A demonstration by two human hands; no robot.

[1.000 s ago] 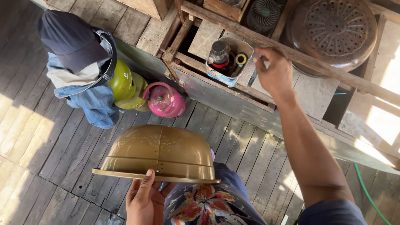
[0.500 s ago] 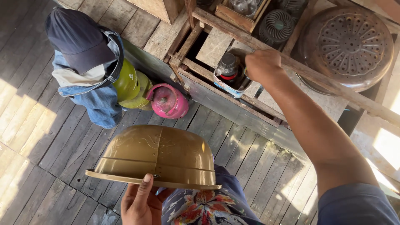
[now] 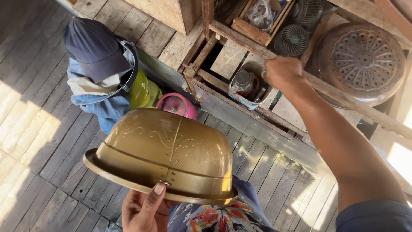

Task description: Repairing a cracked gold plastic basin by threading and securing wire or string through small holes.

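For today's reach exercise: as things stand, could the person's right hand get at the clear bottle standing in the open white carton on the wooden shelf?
Probably yes. The right hand is already at the open white carton's rim, just beside the clear bottle, and nothing covers the carton's top.

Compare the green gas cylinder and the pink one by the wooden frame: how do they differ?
The green gas cylinder is yellow-green; the pink gas cylinder is pink. The green one stands farther left, partly draped with denim clothing and a dark cap; the pink one is uncovered, but the gold basin in the left hand hides its lower part. Both sit side by side on the plank floor.
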